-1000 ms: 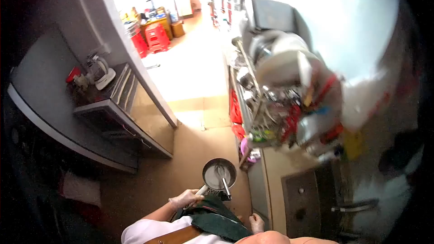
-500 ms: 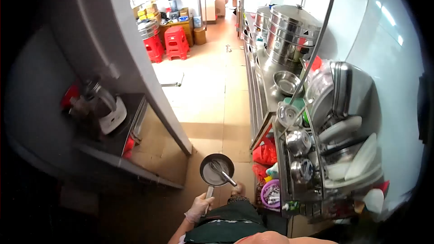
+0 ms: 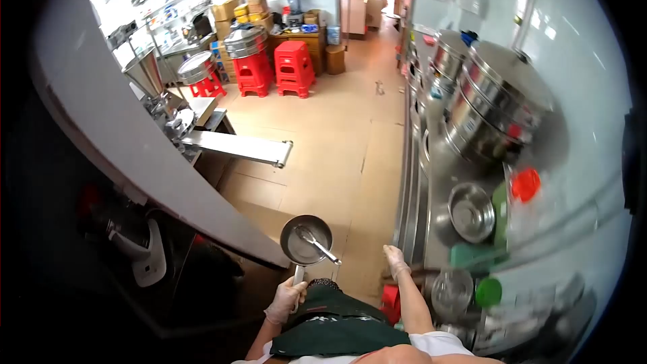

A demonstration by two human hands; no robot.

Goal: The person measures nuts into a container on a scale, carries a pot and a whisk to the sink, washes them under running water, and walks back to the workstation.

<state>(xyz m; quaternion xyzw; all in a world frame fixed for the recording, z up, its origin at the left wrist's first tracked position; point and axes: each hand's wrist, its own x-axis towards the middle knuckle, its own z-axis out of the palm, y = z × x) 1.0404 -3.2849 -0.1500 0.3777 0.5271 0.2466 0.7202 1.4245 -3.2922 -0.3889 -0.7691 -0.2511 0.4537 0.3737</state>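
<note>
My left hand [image 3: 286, 300], in a clear glove, is wrapped round the pale handle of a round pan [image 3: 294, 251]. Inside the pan rests a whisk [image 3: 317, 245], its metal handle leaning over the right rim. My right hand [image 3: 395, 259], also gloved, reaches forward beside the steel counter's edge. It looks free of any object, but its fingers are small and partly blurred, so their posture is unclear. A dark green apron [image 3: 340, 327] covers my front, below the pan.
Along the right runs a steel counter [image 3: 441, 226] with a metal bowl [image 3: 471, 212] and steamer pots [image 3: 495, 104]. A wall edge [image 3: 168, 168] stands at left; beyond it are a conveyor [image 3: 239, 147] and red stools [image 3: 294, 67].
The view has moved forward towards the room beyond. The pan and my left hand shifted slightly left. My right hand, out of sight half a second ago, now extends forward at the right.
</note>
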